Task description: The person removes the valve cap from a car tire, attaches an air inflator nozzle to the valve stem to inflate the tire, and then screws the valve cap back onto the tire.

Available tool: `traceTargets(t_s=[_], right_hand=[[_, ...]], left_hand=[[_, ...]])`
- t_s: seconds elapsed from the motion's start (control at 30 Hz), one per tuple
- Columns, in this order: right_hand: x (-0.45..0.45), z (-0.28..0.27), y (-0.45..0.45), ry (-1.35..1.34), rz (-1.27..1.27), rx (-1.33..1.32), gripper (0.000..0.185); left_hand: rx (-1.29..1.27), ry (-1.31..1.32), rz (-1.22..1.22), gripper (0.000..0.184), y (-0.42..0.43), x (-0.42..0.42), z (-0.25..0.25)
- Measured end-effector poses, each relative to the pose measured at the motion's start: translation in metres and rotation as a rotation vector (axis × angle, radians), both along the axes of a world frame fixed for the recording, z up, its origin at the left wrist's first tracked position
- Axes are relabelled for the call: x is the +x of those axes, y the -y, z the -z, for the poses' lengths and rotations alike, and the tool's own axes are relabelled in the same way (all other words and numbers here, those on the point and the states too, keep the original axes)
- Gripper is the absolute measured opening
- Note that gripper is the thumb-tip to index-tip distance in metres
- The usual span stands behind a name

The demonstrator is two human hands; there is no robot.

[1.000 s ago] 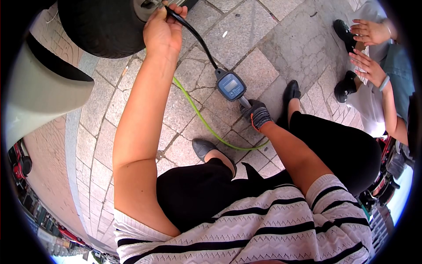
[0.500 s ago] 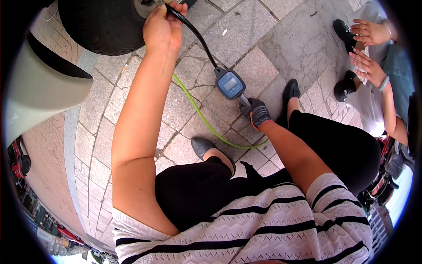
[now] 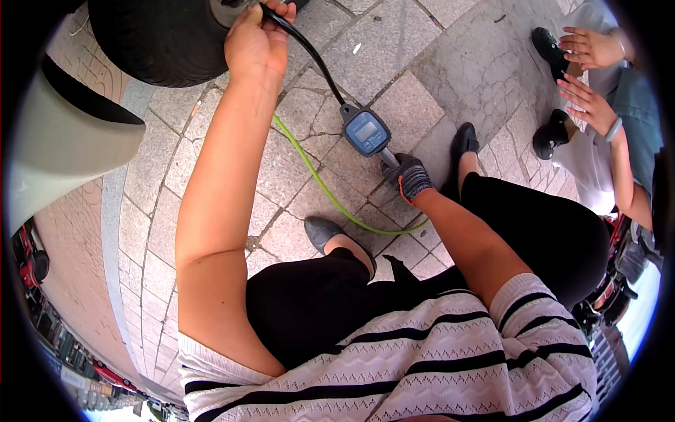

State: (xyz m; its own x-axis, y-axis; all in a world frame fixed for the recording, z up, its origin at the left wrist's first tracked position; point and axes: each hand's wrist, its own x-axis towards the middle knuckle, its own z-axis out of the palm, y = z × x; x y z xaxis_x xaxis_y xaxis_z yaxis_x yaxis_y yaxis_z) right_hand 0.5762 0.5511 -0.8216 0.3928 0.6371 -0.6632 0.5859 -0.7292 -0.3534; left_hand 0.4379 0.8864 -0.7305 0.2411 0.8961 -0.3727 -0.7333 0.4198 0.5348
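My bare left hand point(image 3: 256, 46) is closed around the end of a black hose point(image 3: 309, 49), right beside a wheel with a black tire point(image 3: 148, 42). Whether the hose end sits on the valve is hidden by my fingers. The hose runs down to a blue-grey digital tire inflator gauge point(image 3: 366, 131) with a small lit screen. My right hand point(image 3: 409, 178), in a dark grey knit glove, grips the metal handle below the gauge. A bright green air line point(image 3: 316, 177) curves over the paving under my arms.
A pale vehicle body panel point(image 3: 77, 141) stands at the left. Another person's hands point(image 3: 590, 105) are held out at the upper right, above dark shoes point(image 3: 552, 53). My own feet point(image 3: 327, 235) rest on cracked stone paving point(image 3: 281, 186).
The whole view has shifted very slightly. Both hands keep their holds on the hose end and the gauge handle.
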Motion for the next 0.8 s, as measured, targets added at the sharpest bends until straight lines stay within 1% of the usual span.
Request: traceTargets(t_s=[0.23, 0.47, 0.57, 0.63, 0.8], right_hand=[[0.001, 0.007, 0.003, -0.024, 0.019, -0.009, 0.040], [0.001, -0.001, -0.001, -0.053, 0.025, -0.029, 0.041], [0.001, -0.001, -0.002, -0.040, 0.006, -0.047, 0.041], [0.001, 0.007, 0.001, 0.026, -0.023, -0.039, 0.043], [0.001, 0.010, 0.005, 0.046, -0.043, -0.003, 0.044]], left_hand=[[-0.016, -0.010, -0.017, 0.019, 0.002, 0.001, -0.004], [0.003, 0.000, -0.003, 0.019, 0.002, 0.001, -0.003], [0.001, -0.008, -0.009, 0.019, 0.001, 0.001, -0.003], [0.006, -0.001, -0.004, 0.019, 0.000, 0.001, -0.001], [-0.002, -0.006, -0.008, 0.020, 0.000, 0.000, 0.000]])
